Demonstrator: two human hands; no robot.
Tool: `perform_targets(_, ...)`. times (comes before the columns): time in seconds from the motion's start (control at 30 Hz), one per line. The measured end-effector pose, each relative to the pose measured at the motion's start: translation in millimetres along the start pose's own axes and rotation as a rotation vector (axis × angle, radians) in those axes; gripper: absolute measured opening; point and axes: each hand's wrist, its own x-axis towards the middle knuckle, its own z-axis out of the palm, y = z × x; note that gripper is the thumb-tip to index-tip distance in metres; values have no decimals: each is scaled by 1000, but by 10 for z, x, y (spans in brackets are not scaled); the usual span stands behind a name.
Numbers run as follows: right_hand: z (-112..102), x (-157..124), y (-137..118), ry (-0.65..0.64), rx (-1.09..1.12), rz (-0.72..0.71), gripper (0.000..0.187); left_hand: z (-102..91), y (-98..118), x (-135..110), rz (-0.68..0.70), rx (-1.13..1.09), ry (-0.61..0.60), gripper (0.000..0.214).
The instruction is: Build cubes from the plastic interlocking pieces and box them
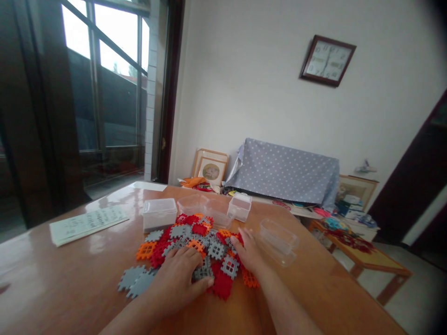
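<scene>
Plastic tiles (195,242) in red, grey and orange lie in a loose, overlapping heap on the glossy wooden table (70,288), straight in front of you and between your two hands. Your left hand (179,274) rests palm down on the near side of the heap, fingers spread flat over a grey tile and closed around nothing. Your right hand (249,253) lies on the right edge, fingers stretched forward onto the tiles; whether the fingertips pinch one, I cannot tell. As far as the work shows, it looks barely begun: every tile sits on the table. The open tubs (193,203) beyond the heap and the clear tub (279,237) to your right look empty, and nothing shows inside the lidded box (159,213) or the small box (240,207). The tiles are square with notched edges, so they have no long axis, and they lie flat, faces up. The heap itself runs somewhat wider across you than toward the boxes, with a few grey tiles straying out at the near left.
</scene>
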Motion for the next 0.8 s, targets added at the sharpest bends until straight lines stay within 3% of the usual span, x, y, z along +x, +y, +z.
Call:
perform_targets(0.1,125,69,29,-73,-12,55,70,11,-39,13,-38,13,24,26)
perform_targets(0.2,227,-5,-33,-60,-15,67,62,26,-72,28,-70,33,52,24)
perform_targets(0.37,339,-343,-378,1,35,99,63,46,-102,38,-89,58,87,22)
perform_targets(0.53,337,-606,-732,20,283,27,64,48,-123,32,-131,86,115,22)
perform_targets(0.67,195,-416,-684,105,286,-45,56,34,-120,19,-133,78,132,21)
perform_targets(0.8,70,-27,-414,67,185,-13,56,14,-78,-7,-79,18,115,26)
